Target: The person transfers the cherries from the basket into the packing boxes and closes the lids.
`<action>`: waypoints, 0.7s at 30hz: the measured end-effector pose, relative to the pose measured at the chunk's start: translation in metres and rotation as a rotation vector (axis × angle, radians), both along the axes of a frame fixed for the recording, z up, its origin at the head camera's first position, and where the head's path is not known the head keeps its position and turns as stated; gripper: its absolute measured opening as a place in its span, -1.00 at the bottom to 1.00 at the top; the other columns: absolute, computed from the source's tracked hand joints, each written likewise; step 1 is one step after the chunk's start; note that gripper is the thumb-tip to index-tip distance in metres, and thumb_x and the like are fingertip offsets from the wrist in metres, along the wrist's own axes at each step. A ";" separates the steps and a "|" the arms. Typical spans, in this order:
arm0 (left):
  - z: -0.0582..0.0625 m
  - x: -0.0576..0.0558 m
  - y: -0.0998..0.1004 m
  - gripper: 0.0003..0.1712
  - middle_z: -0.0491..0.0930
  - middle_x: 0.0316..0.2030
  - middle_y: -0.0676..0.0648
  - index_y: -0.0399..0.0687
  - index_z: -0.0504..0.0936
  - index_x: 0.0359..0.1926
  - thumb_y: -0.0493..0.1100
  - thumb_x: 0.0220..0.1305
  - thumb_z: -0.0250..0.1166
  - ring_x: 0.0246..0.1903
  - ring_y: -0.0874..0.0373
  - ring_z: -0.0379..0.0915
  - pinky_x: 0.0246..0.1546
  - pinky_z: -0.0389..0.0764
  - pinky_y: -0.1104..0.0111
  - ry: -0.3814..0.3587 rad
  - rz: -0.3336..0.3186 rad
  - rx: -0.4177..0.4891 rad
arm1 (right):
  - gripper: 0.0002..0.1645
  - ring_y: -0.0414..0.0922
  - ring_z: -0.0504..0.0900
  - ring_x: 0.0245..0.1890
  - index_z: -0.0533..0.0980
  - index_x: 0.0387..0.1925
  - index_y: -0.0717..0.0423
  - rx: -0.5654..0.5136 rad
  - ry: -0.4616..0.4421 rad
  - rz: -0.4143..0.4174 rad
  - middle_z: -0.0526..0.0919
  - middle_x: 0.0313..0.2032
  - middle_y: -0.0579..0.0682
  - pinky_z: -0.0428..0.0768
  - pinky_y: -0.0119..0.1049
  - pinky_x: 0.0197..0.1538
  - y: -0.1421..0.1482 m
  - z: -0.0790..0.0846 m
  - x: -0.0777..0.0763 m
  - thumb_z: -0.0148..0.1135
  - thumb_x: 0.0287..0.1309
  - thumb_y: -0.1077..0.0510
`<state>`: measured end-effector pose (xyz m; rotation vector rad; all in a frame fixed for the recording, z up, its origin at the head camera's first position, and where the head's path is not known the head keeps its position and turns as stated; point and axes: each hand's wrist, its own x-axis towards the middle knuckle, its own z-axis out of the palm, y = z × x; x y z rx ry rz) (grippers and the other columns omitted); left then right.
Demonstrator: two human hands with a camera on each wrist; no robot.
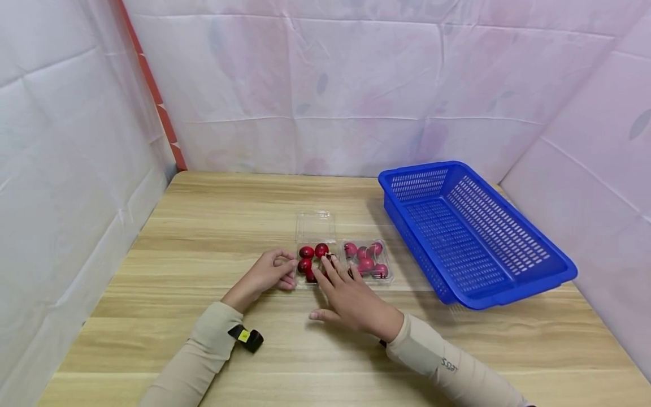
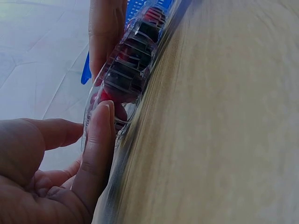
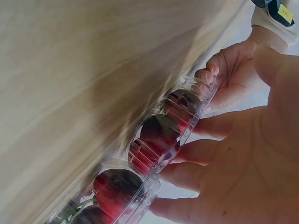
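A clear plastic box (image 1: 301, 284) holds several round, shiny red fruits (image 1: 306, 252) that look like cherries, some with stems. Its lid (image 1: 315, 226) lies folded open behind it. My left hand (image 1: 270, 270) pinches the box's left edge between thumb and finger; in the left wrist view the box wall (image 2: 133, 105) meets its fingertips. Over the box's right part, my right hand (image 1: 351, 297) is spread flat, fingertips on the fruits and thumb apart. Those fingers hide some fruits. Close on the right sits a second clear box (image 1: 389, 277) with red fruits (image 1: 365, 264), its left part partly covered.
A large blue plastic basket (image 1: 432, 270) with slotted walls stands to the right, near the second box. The wooden table (image 1: 203, 226) is enclosed by pale cloth walls (image 1: 356, 73) at the back and both sides.
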<state>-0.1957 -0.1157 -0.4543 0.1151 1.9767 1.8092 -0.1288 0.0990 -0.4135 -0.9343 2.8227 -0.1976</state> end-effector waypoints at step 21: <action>0.000 0.000 -0.001 -0.67 0.55 -0.45 -0.15 -0.41 0.35 0.08 -0.26 0.42 0.10 -0.55 0.14 0.58 -0.44 0.73 0.33 -0.007 0.002 0.006 | -0.50 0.13 0.54 0.07 0.51 0.10 0.24 -0.273 0.375 -0.028 0.59 0.05 0.16 0.50 0.02 0.19 0.018 0.007 0.003 0.27 0.21 0.04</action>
